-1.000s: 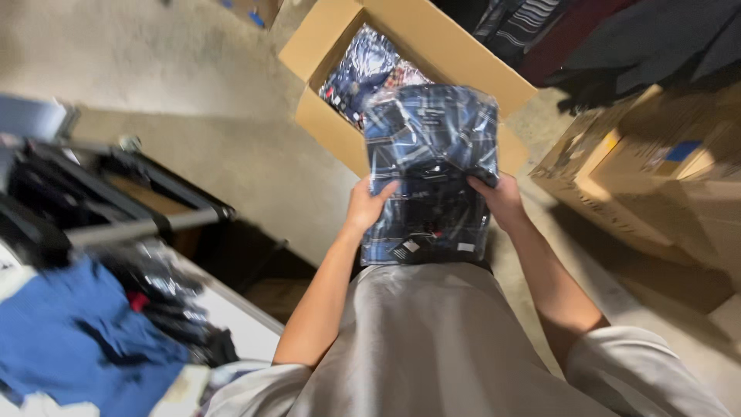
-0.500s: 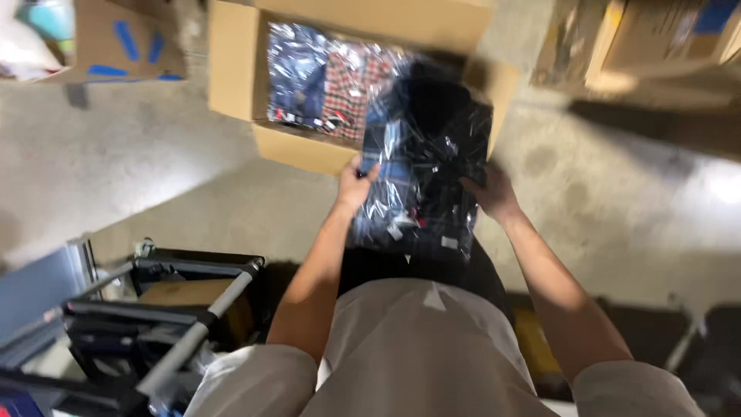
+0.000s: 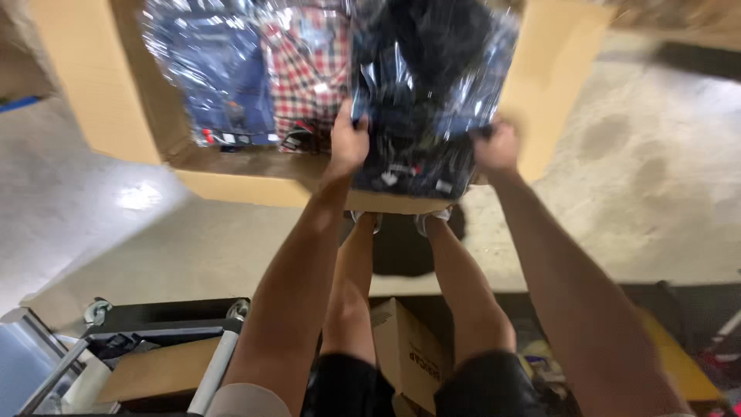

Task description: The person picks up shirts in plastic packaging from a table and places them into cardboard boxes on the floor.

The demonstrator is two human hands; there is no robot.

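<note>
Over the near edge of the open cardboard box (image 3: 108, 108), both arms reach straight out; the left hand (image 3: 349, 143) and right hand (image 3: 494, 147) each keep a clenched grip on a bagged dark shirt (image 3: 432, 85). Since a second ago it has moved from chest height down over the box, beside a bagged plaid shirt (image 3: 309, 77).

- One view only: head camera, worn by the person, looks steeply down and forward past both outstretched arms.
- Left hand (image 3: 349, 143) and right hand (image 3: 494, 147) sit upper-centre, mid-range.
- Cardboard box (image 3: 100, 93) beyond the hands; person's legs below them.
</note>
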